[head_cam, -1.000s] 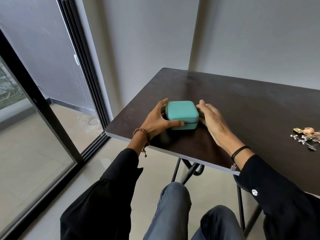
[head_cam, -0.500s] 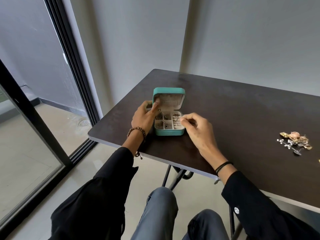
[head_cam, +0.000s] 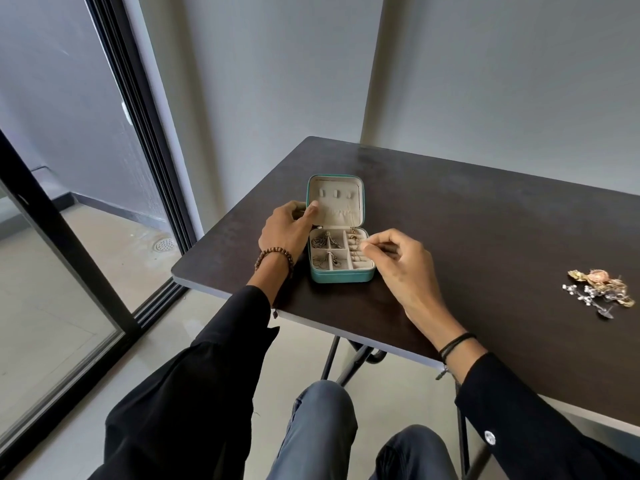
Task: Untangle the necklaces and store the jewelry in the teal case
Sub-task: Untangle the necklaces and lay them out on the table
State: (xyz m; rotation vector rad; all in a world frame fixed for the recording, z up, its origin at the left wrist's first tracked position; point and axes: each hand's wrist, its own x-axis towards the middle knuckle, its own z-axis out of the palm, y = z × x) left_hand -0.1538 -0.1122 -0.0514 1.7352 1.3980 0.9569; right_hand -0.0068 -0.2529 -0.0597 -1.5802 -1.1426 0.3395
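**While the case sits open, the tangle waits**

Left hand [head_cam: 284,230] grips the lid [head_cam: 337,202] of the teal case [head_cam: 341,277]. Right hand [head_cam: 398,261] pinches at the ring rolls [head_cam: 358,259], can't tell if it's holding anything. Some chains [head_cam: 320,242] already sit in the left compartments. Tangled jewelry pile [head_cam: 599,289] lies well apart on the table [head_cam: 485,220], so most untangling's left imo.

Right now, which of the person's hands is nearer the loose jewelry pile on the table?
Right. The right hand is at the teal case's right edge, toward the jewelry pile; the left hand holds the case's lid on its left side, farther away.
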